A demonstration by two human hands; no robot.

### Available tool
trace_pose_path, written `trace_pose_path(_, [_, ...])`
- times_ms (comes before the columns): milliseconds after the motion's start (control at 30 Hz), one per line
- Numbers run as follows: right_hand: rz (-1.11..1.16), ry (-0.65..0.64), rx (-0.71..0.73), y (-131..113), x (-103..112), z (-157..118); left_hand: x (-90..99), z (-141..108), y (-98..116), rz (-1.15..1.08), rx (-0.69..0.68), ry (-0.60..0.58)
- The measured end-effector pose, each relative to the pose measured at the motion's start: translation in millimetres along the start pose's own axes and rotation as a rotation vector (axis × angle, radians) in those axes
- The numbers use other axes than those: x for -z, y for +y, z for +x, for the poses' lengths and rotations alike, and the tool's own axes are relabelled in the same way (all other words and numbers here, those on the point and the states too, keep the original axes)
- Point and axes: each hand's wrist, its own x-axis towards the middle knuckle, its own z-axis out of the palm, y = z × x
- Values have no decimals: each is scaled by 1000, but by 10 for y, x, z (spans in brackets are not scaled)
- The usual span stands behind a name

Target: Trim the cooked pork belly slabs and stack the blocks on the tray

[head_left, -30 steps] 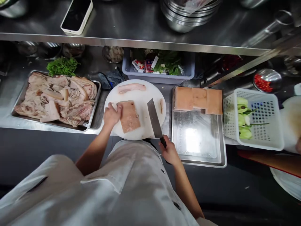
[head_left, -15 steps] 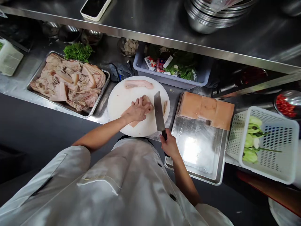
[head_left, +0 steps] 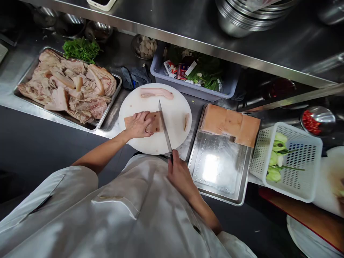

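A rectangular piece of pork [head_left: 155, 122] lies skin side up on the round white cutting board [head_left: 177, 138]. My left hand [head_left: 139, 124] grips it from above, fingers curved over the meat and partly hiding it. The handle of a kitchen knife is in my right hand [head_left: 178, 172], fingers wrapped round it. The knife's blade [head_left: 165, 129] stands edge down along the pork's right end; whether it touches the meat I cannot tell. A pale strip of pork [head_left: 156, 93] rests at the board's far side, and a small trimming [head_left: 186, 122] lies near its right rim.
Left of the board stands a metal tray [head_left: 104, 118] heaped with pork pieces. To the right, another tray [head_left: 243, 186] carries square pork slabs [head_left: 228, 122]. Beyond are a white basket [head_left: 317, 172] with green vegetables and a grey bin [head_left: 193, 91] of scraps. A steel shelf [head_left: 172, 32] overhangs the back.
My left hand has moved left and set the pork flat, skin up. My right hand has brought the knife leftward, its blade turned upright beside the pork's right end. The view has shifted slightly.
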Motion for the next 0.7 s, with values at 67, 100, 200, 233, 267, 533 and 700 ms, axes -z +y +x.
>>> trace_pose_path(67, [-9, -37, -16, -174, -3, -60, -9, 13, 10, -10, 22, 11])
trace_pose_path(100, [-16, -59, -32, -242, -11, -83, -10, 16, 13, -15, 33, 17])
trace_pose_path(200, [-47, -103, -76, -361, -50, -106, -10, 19, 15, -45, 45, 34])
trace_pose_path(233, [-58, -108, -85, -382, -66, -89, -10, 19, 14, -57, 40, 37])
trace_pose_path(267, [-67, -109, -90, -400, -81, -56, -10, 21, 13, -69, 31, 38])
trace_pose_path(533, [-119, -39, -99, -494, -159, 178, -20, 38, 4, -135, -4, 48])
trace_pose_path(700, [-125, -90, -126, -505, -123, 206, -21, 31, -6, -129, -38, 50])
